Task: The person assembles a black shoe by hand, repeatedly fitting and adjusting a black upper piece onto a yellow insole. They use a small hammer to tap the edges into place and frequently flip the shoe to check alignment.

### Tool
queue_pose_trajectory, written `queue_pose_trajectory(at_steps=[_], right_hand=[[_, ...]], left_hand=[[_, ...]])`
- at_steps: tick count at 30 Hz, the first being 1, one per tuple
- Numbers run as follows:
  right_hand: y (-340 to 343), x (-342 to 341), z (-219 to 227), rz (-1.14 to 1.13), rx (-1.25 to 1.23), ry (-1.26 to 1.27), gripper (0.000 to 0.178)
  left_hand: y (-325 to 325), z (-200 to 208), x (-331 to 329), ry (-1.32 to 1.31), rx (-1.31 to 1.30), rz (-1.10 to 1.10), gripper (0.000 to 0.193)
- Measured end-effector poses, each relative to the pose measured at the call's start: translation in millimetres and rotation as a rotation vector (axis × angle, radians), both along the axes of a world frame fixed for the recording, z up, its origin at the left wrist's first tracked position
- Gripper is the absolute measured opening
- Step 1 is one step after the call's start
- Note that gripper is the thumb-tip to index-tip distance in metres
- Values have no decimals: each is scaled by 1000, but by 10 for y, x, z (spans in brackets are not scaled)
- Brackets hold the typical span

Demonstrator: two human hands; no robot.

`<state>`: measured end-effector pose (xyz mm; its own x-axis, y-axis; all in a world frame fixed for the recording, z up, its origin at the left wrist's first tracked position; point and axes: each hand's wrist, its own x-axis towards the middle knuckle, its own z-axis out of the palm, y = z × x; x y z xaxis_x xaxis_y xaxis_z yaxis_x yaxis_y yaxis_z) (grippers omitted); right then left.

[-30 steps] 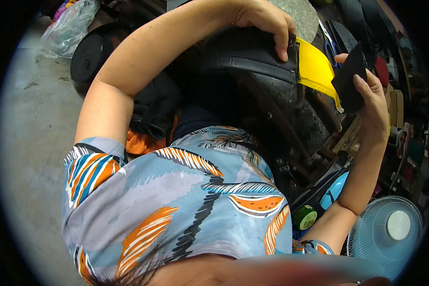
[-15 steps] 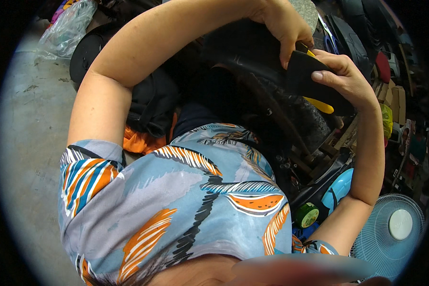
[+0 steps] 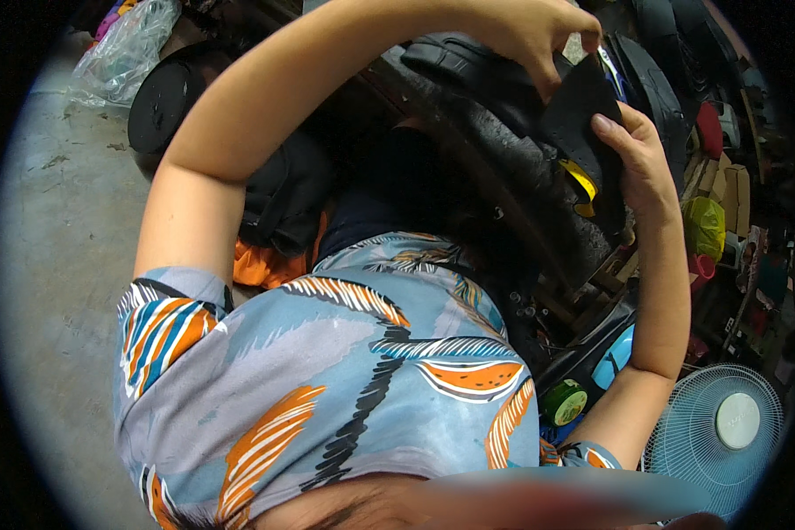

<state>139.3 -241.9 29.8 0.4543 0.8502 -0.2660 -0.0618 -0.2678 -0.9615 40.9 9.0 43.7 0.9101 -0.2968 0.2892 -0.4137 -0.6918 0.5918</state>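
Note:
A black flat patch-like piece (image 3: 587,115) sits against a big black tyre (image 3: 503,168). My left hand (image 3: 534,31) reaches over from the upper left and pinches the piece's top edge. My right hand (image 3: 640,163) comes up from the lower right, and its fingers press on the piece's right side. Under the piece, only a small strip of a yellow sheet (image 3: 581,184) shows. The rest of the sheet is hidden behind the black piece and my right hand.
A light blue fan (image 3: 720,433) stands at the lower right. A round green-topped tin (image 3: 564,405) lies next to a blue object (image 3: 617,355). A black wheel (image 3: 163,102) and a clear plastic bag (image 3: 119,57) rest on the concrete floor (image 3: 53,265) at the upper left. Clutter fills the right edge.
The black piece moved from beside the yellow sheet onto it, covering most of the yellow. My right hand shifted left and down onto the piece; my left hand now pinches its top.

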Motion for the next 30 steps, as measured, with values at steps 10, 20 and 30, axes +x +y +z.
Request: queue_pose_trajectory(at_steps=[10,20,30], right_hand=[[-226,-31,-219,-318,426,289,33],[-176,-298,-357,-185,623,463,44],[-202,-293,-253,-395,283,465,43]], left_hand=[[-450,-350,-542,-917,366,358,38],[-456,-330,-342,-1063,316,246,28],[-348,-379,-146,-798,249,364,24]])
